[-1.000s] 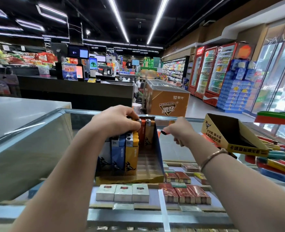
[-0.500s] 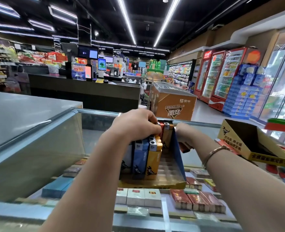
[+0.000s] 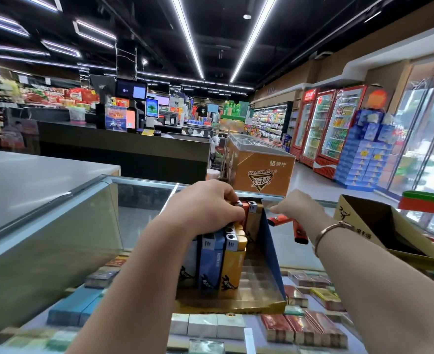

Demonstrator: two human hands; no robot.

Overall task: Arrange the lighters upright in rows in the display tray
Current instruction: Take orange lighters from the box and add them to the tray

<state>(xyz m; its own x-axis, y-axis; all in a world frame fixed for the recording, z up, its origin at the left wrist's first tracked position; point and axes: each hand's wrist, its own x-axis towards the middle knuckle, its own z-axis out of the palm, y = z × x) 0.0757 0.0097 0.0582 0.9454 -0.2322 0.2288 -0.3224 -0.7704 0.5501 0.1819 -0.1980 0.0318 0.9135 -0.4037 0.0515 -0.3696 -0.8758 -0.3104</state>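
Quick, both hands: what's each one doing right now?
Left hand: closed over the upright lighters in the tray.
Right hand: closed on a red lighter.

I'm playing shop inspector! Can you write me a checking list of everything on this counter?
Surface: glass counter, cigarette packs beneath.
Job's things: display tray part filled with upright lighters; right columns empty.
Clutter: loose red lighters on glass; open yellow box.
Grippers: left hand presses on the lighter tops; right hand beside the tray, grip unclear.
Cables: nothing seen.
Surroundings: shop checkout, drink fridges.
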